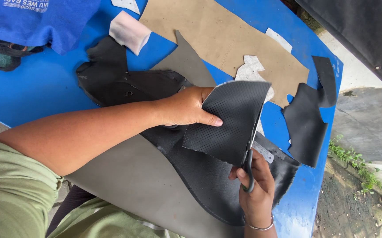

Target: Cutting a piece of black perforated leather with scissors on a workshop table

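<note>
Green-sleeved arm nearest, the left hand (186, 108) pinched a perforated black leather piece (230, 121) over the blue table (32, 88), thumb flat on it. Near right, the right hand (255, 185) curled around scissors (249, 167). Blades ran just beside the left thumb; a slip could nick it.

Bright, even daylight, soft and diffuse. Shadows faint: weak one under left forearm, another beneath raised perforated black piece (230, 123). Mild sheen on blue worktop (32, 88), strongest near lower right edge. Focus sharp across centre; perforation dots clear. Slight wide-angle stretch at corners. No motion blur. Colours saturated, contrast moderate.
</note>
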